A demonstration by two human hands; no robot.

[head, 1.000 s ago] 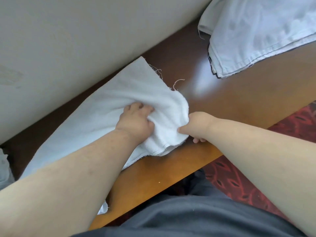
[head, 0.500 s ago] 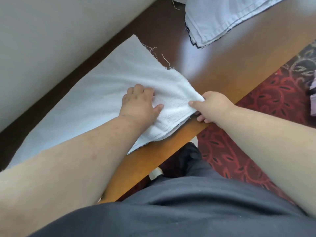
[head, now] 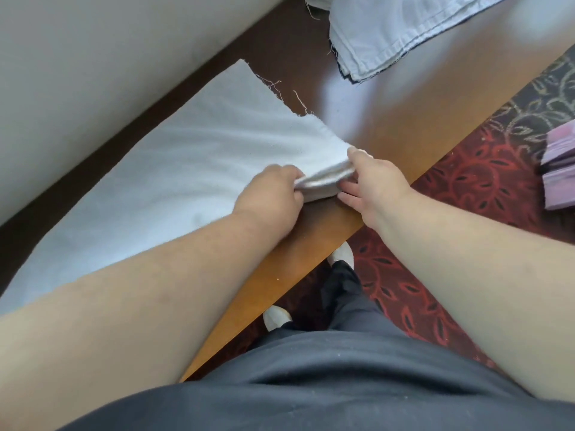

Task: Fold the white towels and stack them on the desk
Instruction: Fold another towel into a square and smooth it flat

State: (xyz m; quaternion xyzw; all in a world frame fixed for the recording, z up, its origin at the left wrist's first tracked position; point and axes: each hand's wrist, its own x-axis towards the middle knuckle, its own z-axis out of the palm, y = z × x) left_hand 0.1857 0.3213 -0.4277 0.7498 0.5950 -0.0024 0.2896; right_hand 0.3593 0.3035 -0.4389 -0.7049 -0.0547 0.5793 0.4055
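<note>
A long white towel (head: 186,169) lies flat along the wooden desk (head: 420,119), running from the lower left up toward the wall. Its right end has frayed threads. My left hand (head: 269,197) pinches the towel's near right edge, lifting it a little off the desk. My right hand (head: 376,181) grips the near right corner of the same towel, thumb on top and fingers under the cloth. The two hands are close together at the desk's front edge. A pile of pale folded cloths (head: 398,29) lies at the far right of the desk.
A beige wall (head: 109,57) runs along the desk's far side. Below the desk edge are a red patterned carpet (head: 466,188), my dark trousers and white shoes (head: 340,253). A stack of pink-purple items (head: 560,169) sits on the floor at the right.
My left hand slid from pressing flat on the towel toward its near right edge and now pinches it. My right hand still holds the corner. The view tilted downward.
</note>
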